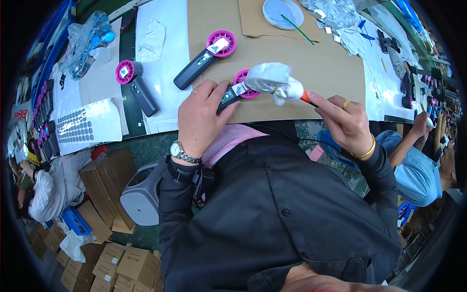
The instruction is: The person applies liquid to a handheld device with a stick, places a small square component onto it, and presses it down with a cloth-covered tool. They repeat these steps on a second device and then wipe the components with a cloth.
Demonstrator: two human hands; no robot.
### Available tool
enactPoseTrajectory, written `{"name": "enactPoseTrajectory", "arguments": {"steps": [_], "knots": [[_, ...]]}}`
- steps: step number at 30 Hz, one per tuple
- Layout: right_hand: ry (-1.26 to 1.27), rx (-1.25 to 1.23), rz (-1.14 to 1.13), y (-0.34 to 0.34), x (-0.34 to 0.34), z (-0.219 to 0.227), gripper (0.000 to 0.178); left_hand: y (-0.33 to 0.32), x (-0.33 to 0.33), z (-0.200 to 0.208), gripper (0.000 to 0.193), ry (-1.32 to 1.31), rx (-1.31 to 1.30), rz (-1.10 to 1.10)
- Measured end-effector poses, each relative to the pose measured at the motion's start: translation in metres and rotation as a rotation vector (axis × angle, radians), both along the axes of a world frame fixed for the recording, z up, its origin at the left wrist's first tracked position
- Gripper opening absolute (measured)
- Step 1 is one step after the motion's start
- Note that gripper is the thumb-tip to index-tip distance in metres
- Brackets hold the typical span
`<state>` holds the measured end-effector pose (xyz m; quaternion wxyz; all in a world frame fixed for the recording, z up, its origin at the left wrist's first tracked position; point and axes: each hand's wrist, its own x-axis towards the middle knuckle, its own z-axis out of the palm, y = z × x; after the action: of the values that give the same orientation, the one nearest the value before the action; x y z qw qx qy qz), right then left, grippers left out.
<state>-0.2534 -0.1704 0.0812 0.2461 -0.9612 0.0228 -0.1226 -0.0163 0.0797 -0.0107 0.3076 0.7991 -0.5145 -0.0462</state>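
Observation:
My left hand point(200, 109) is closed round the dark grey handle of a handheld fan point(232, 93) with a round magenta head, pressing it on the cardboard. In my right hand point(346, 121) is a hammer-like tool point(275, 80) with an orange handle. White cloth is wrapped and tied round its head, which hangs over the fan's head and partly hides it. Just beyond my left hand lies a second handheld fan point(198, 67), with a white patch on its magenta head. A third handheld fan point(141, 92) rests further left.
A round white dish point(283, 13) with a thin green stick stands at the back. Clear plastic bags point(92, 39) lie at the far left, above a sheet of dark stickers point(90, 124). Another person's arm point(411, 141) shows at the right. Cartons point(129, 263) are stacked at lower left.

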Motion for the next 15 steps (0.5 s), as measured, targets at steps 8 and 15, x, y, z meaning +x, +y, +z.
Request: {"name": "enactPoseTrajectory", "arguments": {"steps": [8,15], "knots": [[-0.049,-0.023,0.028,0.000,-0.003,-0.002,0.059,-0.001,0.000,0.001,0.046,-0.021,0.004,-0.017],[-0.017,0.058,0.005,-0.002,-0.005,0.000,0.060,-0.001,-0.001,0.001,0.046,-0.014,0.007,-0.016]]}}
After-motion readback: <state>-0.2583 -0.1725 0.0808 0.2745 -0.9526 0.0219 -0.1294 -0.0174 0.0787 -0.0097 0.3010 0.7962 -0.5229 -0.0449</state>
